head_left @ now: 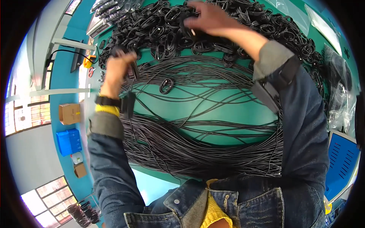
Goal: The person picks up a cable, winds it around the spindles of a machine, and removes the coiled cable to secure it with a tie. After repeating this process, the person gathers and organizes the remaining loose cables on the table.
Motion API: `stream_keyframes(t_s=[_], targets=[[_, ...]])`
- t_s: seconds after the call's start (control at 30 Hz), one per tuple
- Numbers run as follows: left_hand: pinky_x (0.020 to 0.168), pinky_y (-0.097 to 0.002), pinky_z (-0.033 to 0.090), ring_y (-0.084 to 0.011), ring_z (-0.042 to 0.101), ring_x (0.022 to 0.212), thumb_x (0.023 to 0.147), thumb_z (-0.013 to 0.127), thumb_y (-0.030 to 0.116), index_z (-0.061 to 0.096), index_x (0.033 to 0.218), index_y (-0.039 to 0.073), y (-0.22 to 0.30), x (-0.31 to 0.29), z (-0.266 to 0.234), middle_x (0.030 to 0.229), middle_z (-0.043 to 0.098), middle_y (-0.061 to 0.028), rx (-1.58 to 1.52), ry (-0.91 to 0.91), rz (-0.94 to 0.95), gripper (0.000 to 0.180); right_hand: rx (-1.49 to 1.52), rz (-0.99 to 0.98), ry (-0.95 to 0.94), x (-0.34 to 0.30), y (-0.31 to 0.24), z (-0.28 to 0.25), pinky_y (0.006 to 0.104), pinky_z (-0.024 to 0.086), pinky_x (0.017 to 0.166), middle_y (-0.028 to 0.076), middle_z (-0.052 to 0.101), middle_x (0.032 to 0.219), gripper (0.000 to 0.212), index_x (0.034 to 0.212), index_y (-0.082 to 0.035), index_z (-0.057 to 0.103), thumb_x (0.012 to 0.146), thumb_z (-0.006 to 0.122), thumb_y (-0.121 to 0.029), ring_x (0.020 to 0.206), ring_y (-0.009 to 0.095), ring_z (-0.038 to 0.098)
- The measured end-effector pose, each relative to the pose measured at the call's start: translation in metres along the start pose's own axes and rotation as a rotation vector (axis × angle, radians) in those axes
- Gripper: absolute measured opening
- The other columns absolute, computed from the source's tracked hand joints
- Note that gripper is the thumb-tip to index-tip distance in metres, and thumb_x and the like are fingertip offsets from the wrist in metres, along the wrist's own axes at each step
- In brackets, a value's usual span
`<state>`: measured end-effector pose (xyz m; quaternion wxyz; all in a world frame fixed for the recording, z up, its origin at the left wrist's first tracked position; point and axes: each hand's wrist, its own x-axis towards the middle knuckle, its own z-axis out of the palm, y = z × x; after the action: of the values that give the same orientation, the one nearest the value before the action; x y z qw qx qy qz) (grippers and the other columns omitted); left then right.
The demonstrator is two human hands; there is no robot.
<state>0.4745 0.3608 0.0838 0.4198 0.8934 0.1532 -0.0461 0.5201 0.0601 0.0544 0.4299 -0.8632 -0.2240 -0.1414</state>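
My left hand (117, 68) is at the left end of the pile, its fingers closed on a blurred black cable coil (119, 50). Farther right, my right hand (210, 18) reaches over the far pile, smeared by motion. A blurred dark cable coil (186, 22) is in its fingers. Around both hands lies a large heap of tied black cable coils (159, 32). One single coil (166, 86) rests apart on the green table (224, 114). Long loose black cables (182, 152) run in a thick bundle between me and the heap.
Packed plastic bags (114, 9) are at the back left. Scissors (91, 72) and a yellow tool (89, 61) lie by the left edge. Clear plastic bags (338, 87) and a blue slotted box (340, 163) stand at the right. A cardboard box (69, 114) is off to the left.
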Motion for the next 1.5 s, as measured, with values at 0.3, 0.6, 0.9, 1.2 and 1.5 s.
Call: stream_keyframes(t_s=[0.3, 0.6, 0.9, 1.2, 1.5], targets=[[0.074, -0.0282, 0.048, -0.0205, 0.061, 0.084, 0.075, 0.069, 0.018, 0.057, 0.11, -0.002, -0.003, 0.069, 0.002, 0.088, 0.064, -0.0132, 0.241, 0.149, 0.479, 0.042, -0.198, 0.039, -0.473, -0.056, 0.012, 0.068, 0.04, 0.046, 0.075, 0.015, 0.059, 0.092, 0.029, 0.099, -0.001, 0.059, 0.076, 0.059, -0.019, 0.088, 0.032, 0.057], [0.079, -0.0327, 0.047, -0.026, 0.061, 0.089, 0.077, 0.065, 0.018, 0.06, 0.102, 0.001, -0.106, 0.005, 0.059, 0.097, 0.063, -0.0152, 0.458, 0.0, 0.446, 0.03, -0.244, -0.19, -0.389, -0.115, -0.012, 0.123, 0.0381, 0.042, 0.084, 0.01, 0.053, 0.105, 0.03, 0.102, -0.004, 0.056, 0.074, 0.06, -0.013, 0.105, 0.03, 0.048], [0.084, -0.038, 0.044, -0.0312, 0.057, 0.093, 0.083, 0.055, 0.035, 0.06, 0.103, 0.005, -0.125, 0.025, 0.064, 0.106, 0.058, -0.0139, 0.46, -0.035, 0.49, 0.036, -0.212, -0.226, -0.624, -0.094, -0.028, 0.141, 0.0384, 0.046, 0.072, 0.008, 0.054, 0.096, 0.016, 0.088, -0.009, 0.058, 0.074, 0.06, -0.019, 0.09, 0.027, 0.053], [0.091, -0.0484, 0.035, -0.0296, 0.057, 0.094, 0.09, 0.036, 0.046, 0.061, 0.097, 0.006, -0.093, 0.008, 0.102, 0.103, 0.06, -0.0136, 0.984, 0.048, 0.313, 0.047, -0.249, 0.235, -0.224, -0.094, 0.008, 0.007, 0.04, 0.046, 0.073, 0.017, 0.059, 0.088, 0.033, 0.1, -0.001, 0.055, 0.079, 0.058, -0.026, 0.083, 0.034, 0.057], [0.086, -0.0462, 0.038, -0.0327, 0.056, 0.092, 0.091, 0.033, 0.042, 0.06, 0.095, 0.005, -0.134, -0.036, 0.085, 0.097, 0.062, -0.0162, 0.931, -0.251, 0.406, 0.046, -0.707, 0.135, -0.112, -0.229, 0.033, 0.003, 0.0415, 0.045, 0.08, 0.017, 0.048, 0.116, 0.073, 0.122, 0.003, 0.038, 0.073, 0.064, -0.044, 0.099, 0.032, 0.053]])
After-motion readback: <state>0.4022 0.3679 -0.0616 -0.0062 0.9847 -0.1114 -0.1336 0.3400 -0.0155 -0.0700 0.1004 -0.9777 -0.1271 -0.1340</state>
